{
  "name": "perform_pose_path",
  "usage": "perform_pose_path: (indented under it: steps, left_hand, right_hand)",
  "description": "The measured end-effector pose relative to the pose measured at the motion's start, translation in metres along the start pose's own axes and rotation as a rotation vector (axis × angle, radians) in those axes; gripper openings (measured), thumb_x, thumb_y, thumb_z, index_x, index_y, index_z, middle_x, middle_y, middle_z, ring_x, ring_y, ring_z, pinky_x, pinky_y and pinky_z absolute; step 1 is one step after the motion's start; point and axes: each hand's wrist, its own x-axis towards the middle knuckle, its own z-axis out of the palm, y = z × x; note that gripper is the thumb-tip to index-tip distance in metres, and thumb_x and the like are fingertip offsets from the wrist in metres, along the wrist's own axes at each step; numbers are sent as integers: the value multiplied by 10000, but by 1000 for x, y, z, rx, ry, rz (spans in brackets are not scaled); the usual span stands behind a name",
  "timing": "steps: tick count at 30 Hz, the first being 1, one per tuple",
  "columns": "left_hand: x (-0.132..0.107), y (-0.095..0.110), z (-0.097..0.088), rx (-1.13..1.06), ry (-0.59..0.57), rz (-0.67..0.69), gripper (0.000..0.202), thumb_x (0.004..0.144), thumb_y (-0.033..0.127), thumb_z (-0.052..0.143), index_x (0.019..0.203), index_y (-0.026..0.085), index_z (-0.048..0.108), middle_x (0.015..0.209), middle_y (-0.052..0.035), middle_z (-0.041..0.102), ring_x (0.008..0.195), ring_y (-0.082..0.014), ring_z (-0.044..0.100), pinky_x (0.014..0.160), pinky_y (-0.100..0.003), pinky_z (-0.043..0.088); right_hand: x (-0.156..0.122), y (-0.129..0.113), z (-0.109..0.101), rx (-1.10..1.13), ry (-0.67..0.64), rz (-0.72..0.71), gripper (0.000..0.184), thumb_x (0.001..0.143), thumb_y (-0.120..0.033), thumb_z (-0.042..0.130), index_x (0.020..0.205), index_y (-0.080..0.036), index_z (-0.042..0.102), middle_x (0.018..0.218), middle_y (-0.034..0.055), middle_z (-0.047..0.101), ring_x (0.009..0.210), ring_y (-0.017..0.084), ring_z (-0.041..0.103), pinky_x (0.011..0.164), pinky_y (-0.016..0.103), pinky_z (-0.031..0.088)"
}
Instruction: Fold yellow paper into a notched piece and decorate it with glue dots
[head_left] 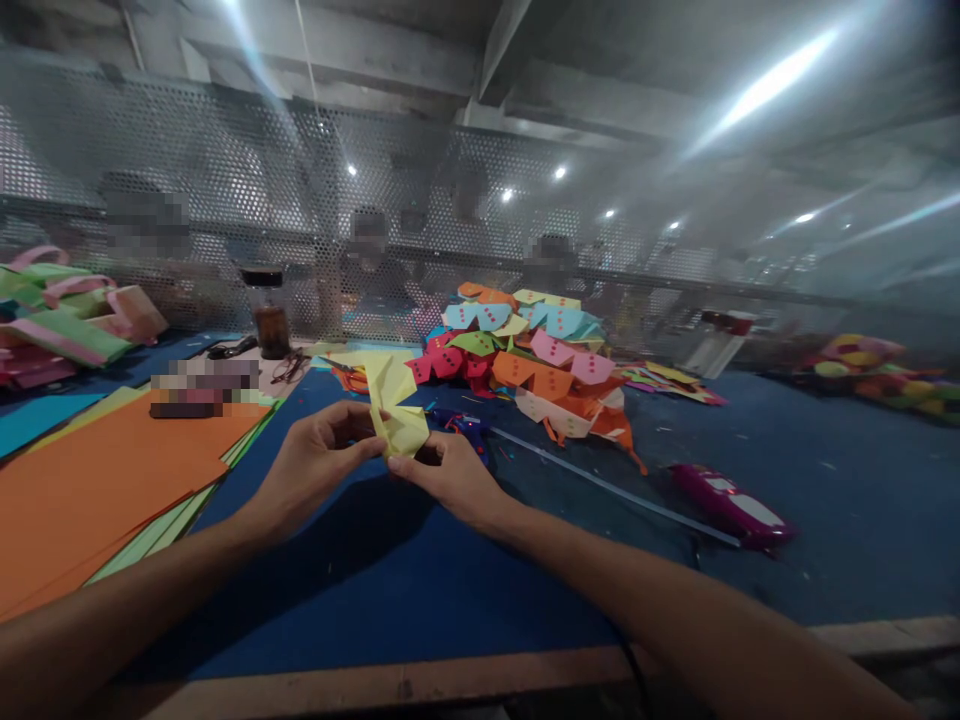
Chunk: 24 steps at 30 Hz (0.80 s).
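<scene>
A folded piece of yellow paper (397, 405) is held up over the blue table (787, 480) between both hands. My left hand (315, 460) pinches its lower left side with thumb and fingers closed. My right hand (450, 475) grips its lower right edge, fingers curled. The paper stands roughly upright, with a creased flap pointing up. Both forearms reach in from the near table edge.
A stack of orange and green sheets (97, 480) lies at the left. A heap of folded coloured paper shapes (532, 360) sits behind the hands. A long ruler (600, 485), a magenta stapler-like tool (731, 505) and a dark jar (270, 315) are nearby. Blurred people sit beyond the mesh screen.
</scene>
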Motion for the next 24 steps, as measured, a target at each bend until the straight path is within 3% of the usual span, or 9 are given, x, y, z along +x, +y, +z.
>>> perform_pose_path:
  steps: [24]
  left_hand:
    - [2,4,1,-124,-12,-94,273,700,265,823,934,181,709,900,-22,772,835,-181,710,788,-293,555]
  right_hand:
    - [0,0,-1,-94,-2,-25,217,826,-356,659,730,-164,689,740,12,695,714,165,614,688,266,450]
